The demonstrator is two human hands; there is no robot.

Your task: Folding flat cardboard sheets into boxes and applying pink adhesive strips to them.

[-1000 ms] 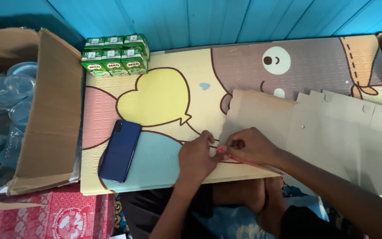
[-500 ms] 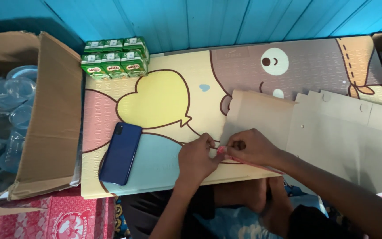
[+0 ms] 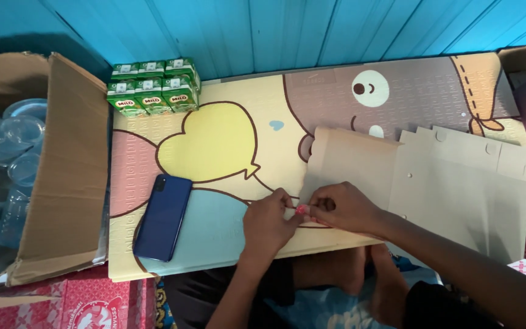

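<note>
Biggest thing in view: the cartoon-printed foam mat [image 3: 226, 146], yellow, pink and pale blue, stretching left to right against a blue plank wall [image 3: 275, 30] on the far side. To the left sits an open cardboard box [image 3: 62, 183], its flap folded out over the mat's edge, with clear plastic cups [image 3: 1, 158] stacked inside. On the right half of the mat lie flat sheets of tan cardboard [image 3: 458, 189], overlapping, the leftmost sheet reaching toward the middle.

Down at the near left corner, a red patterned box [image 3: 86, 304] peeks out under the mat. Near left on the mat itself lies a dark blue phone [image 3: 163, 217], face down, well apart from the hands. Far left on the mat, against the wall, stands a cluster of small green drink cartons [image 3: 153, 85].

Now the hands, both at the near edge of the mat, meeting at the near left corner of the tan cardboard. The left hand [image 3: 267, 220] comes up from below, fingertips pinched together. The right hand [image 3: 345, 208] reaches in from the right, resting on the cardboard, its fingers also pinched. Between the two sets of fingertips is a tiny pink object [image 3: 301, 209], gripped from both sides; what it is I cannot tell, it is too small. It sits right at the cardboard's edge, touching or just above it.
</note>
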